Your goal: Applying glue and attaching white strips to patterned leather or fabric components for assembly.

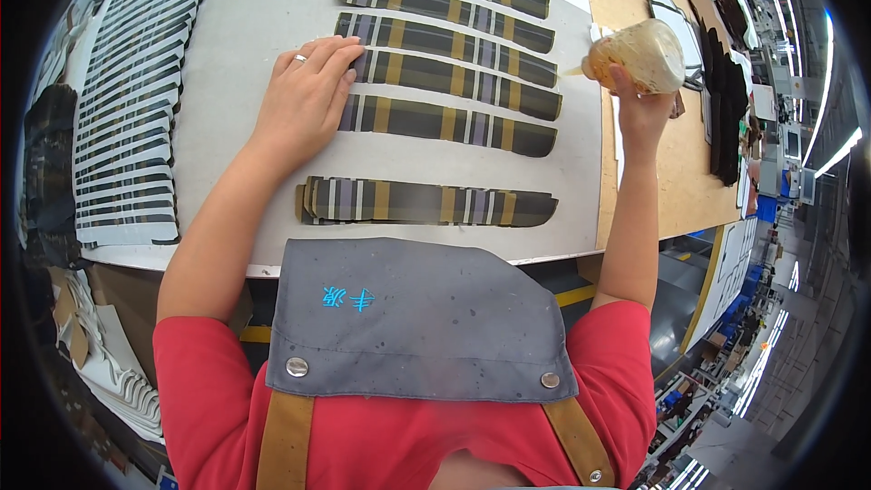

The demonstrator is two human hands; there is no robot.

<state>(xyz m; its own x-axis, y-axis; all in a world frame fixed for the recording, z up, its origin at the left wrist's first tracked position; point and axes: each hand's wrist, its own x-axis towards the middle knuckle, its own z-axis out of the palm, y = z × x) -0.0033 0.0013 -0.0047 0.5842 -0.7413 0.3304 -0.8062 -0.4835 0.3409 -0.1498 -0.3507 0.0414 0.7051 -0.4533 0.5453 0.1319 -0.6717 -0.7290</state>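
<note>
My left hand (pixel 304 107) lies on the table with its fingers stretched out, the fingertips at the left end of a plaid fabric strip (pixel 426 73). It holds nothing. Several such strips in dark green, ochre, white and lilac lie one behind another, slightly curved. In my right hand (pixel 642 109) is a translucent squeeze bottle (pixel 649 53) with amber stains or contents. The bottle is tilted on its side, its narrow nozzle pointing left toward the right ends of the strips. A small pile of plaid strips (pixel 426 202) lies nearest me.
Many layered plaid strips with white edges (pixel 136 118) cover the table's left side. The pale work surface (pixel 245 0) meets a tan board (pixel 626 191) at right. Dark fabric pieces (pixel 723 109) lie at the board's far edge. White pieces (pixel 122 372) are stacked below left.
</note>
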